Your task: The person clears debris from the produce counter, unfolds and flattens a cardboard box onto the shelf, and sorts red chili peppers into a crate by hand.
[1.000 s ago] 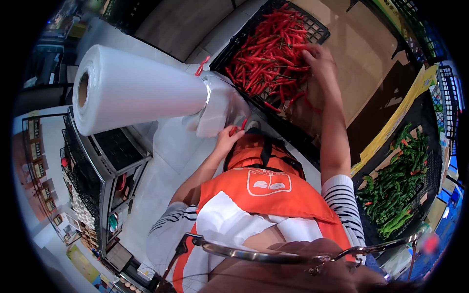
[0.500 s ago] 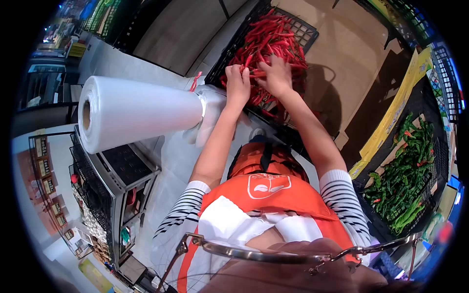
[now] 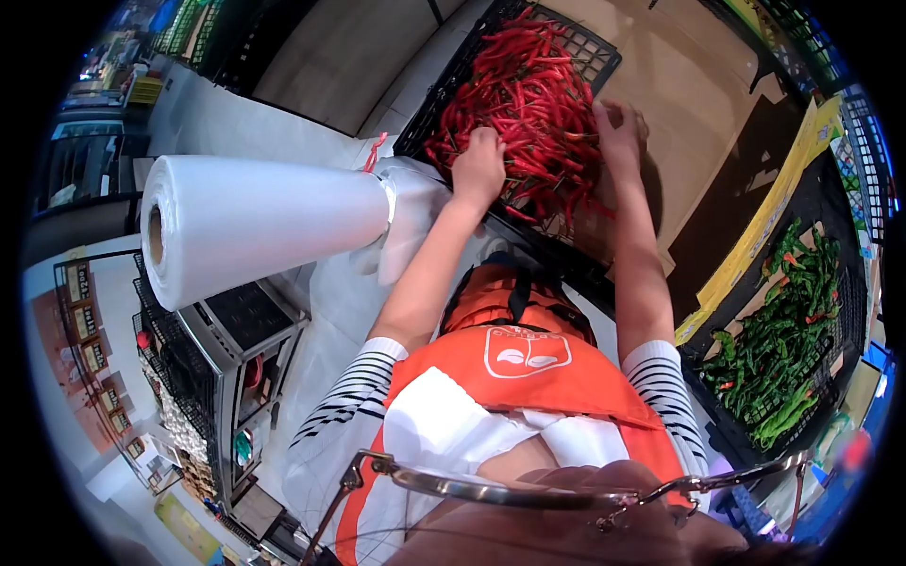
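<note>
Red chilies (image 3: 528, 99) lie heaped in a black mesh crate (image 3: 593, 55) at the top centre. My left hand (image 3: 479, 172) is over the near left side of the heap, its fingers curled down at the chilies; whatever they grip is hidden. At the right edge of the heap is my right hand (image 3: 621, 137), with thumb and fingers curved apart and nothing visible between them. Brown cardboard (image 3: 698, 104) lies beneath and beyond it.
A large roll of clear plastic bags (image 3: 269, 222) stands out at the left, near my left forearm. Green chilies (image 3: 783, 330) fill a black crate at the right, behind a yellow strip (image 3: 755, 236). A metal rack (image 3: 203, 377) is at the lower left.
My left hand has gone from near the bag roll to the chili heap. My right hand moved in over the heap, then back out to its right edge.
</note>
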{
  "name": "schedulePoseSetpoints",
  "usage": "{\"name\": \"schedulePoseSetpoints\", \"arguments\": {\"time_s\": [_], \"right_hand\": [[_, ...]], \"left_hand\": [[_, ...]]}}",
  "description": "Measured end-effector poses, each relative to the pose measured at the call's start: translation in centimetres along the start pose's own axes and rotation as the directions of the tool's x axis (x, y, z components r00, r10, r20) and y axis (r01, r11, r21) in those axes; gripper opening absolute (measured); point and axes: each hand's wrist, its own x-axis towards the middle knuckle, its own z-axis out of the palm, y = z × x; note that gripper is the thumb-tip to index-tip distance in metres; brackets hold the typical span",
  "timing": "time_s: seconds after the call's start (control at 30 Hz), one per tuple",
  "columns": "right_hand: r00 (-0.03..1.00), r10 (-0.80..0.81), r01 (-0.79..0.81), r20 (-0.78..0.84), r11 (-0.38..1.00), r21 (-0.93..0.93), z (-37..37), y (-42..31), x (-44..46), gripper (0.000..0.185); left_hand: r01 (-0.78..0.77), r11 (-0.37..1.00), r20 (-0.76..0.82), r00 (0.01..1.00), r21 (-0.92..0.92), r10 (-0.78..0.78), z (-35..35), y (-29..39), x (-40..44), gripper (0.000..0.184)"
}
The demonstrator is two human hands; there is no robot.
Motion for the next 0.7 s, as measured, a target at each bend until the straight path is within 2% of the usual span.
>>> {"name": "schedulePoseSetpoints", "arguments": {"time_s": [0.03, 0.1, 0.13, 0.17, 0.27, 0.3, 0.33, 0.4, 0.43, 0.53, 0.57, 0.63, 0.7], "right_hand": [[1.0, -0.002, -0.001, -0.023, 0.989, -0.146, 0.4, -0.2, 0.9, 0.047], [0.982, -0.188, 0.178, -0.002, 0.93, -0.321, 1.9, -0.7, 2.1, 0.052], [0.96, -0.279, 0.264, 0.021, 0.877, -0.402, 2.7, -1.1, 2.5, 0.055], [0.954, -0.283, 0.298, 0.104, 0.837, -0.459, 3.5, -1.4, 2.6, 0.06], [0.896, -0.375, 0.443, 0.237, 0.752, -0.488, 4.5, -3.0, 1.0, 0.062], [0.852, -0.474, 0.518, 0.221, 0.705, -0.485, 4.8, -2.5, 1.0, 0.058], [0.843, -0.48, 0.536, 0.241, 0.714, -0.451, 4.7, -2.1, 1.6, 0.056], [0.825, -0.491, 0.565, 0.281, 0.731, -0.383, 3.8, -1.4, 3.2, 0.052], [0.809, -0.531, 0.587, 0.253, 0.714, -0.381, 3.4, -1.2, 4.0, 0.048], [0.821, -0.544, 0.56, 0.171, 0.713, -0.421, 2.4, -1.1, 6.1, 0.045], [0.833, -0.523, 0.547, 0.178, 0.737, -0.396, 2.0, -1.0, 6.4, 0.045], [0.854, -0.481, 0.52, 0.197, 0.78, -0.347, 0.9, -2.5, 5.9, 0.044], [0.815, -0.527, 0.579, 0.24, 0.749, -0.323, 1.2, -3.5, 4.8, 0.043]], "left_hand": [[-0.025, 0.999, -0.003, 1.0, 0.039, 0.025, 0.3, 0.2, -0.2, 0.019], [-0.092, 0.995, 0.016, 0.996, 0.022, 0.092, 0.2, 0.4, -0.6, 0.018], [-0.126, 0.992, 0.024, 0.992, 0.014, 0.125, 0.0, 0.5, -0.7, 0.018], [-0.121, 0.992, 0.071, 0.991, 0.043, 0.117, -0.3, 0.7, -1.0, 0.02], [-0.195, 0.976, 0.102, 0.977, 0.1, 0.185, -1.0, 0.8, -1.9, 0.023], [-0.188, 0.972, 0.142, 0.975, 0.144, 0.168, -1.3, 0.7, -2.1, 0.026], [-0.166, 0.975, 0.153, 0.978, 0.15, 0.143, -1.5, 0.5, -2.1, 0.026], [-0.123, 0.979, 0.178, 0.98, 0.16, 0.094, -1.8, -0.2, -2.1, 0.027], [-0.107, 0.984, 0.099, 0.991, 0.144, 0.094, -1.9, -0.1, -2.0, 0.023], [-0.03, 0.985, 0.201, 0.98, 0.171, -0.005, -2.2, -0.5, -1.5, 0.03], [-0.003, 0.986, 0.2, 0.979, 0.165, -0.031, -2.0, -0.7, -1.4, 0.038], [-0.015, 0.987, 0.196, 0.98, 0.158, -0.016, -2.1, -0.7, -1.4, 0.043], [-0.035, 0.987, 0.198, 0.98, 0.157, 0.003, -2.1, -0.4, -1.5, 0.048]]}}
